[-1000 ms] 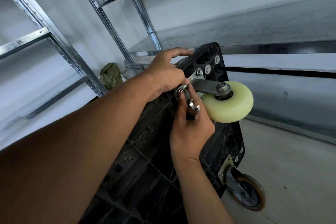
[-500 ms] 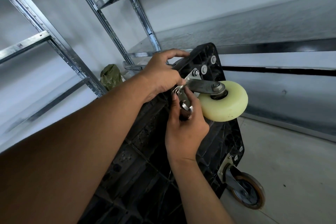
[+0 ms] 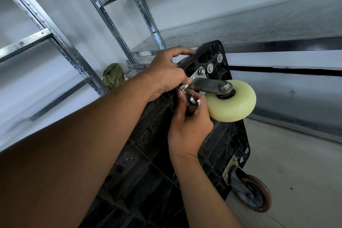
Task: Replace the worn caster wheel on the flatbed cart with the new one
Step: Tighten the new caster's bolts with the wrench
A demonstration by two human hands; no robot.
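Probably a storeroom: bare metal shelving (image 3: pixel 111 24), concrete floor (image 3: pixel 296 163).

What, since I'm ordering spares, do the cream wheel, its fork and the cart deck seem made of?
The cream wheel looks like nylon or another hard plastic: smooth, slightly translucent, faintly scuffed. The fork looks like steel, perhaps zinc-plated: it has a grey metallic sheen, with a bolt head at the axle. The cart deck looks like moulded black plastic: matt, with a ribbed underside.

You've got the black flatbed cart (image 3: pixel 148 163) tipped on edge, underside towards you, cream caster wheel (image 3: pixel 233 105) on its bracket at the upper corner, rust-rimmed caster wheel (image 3: pixel 253 196) by the floor.
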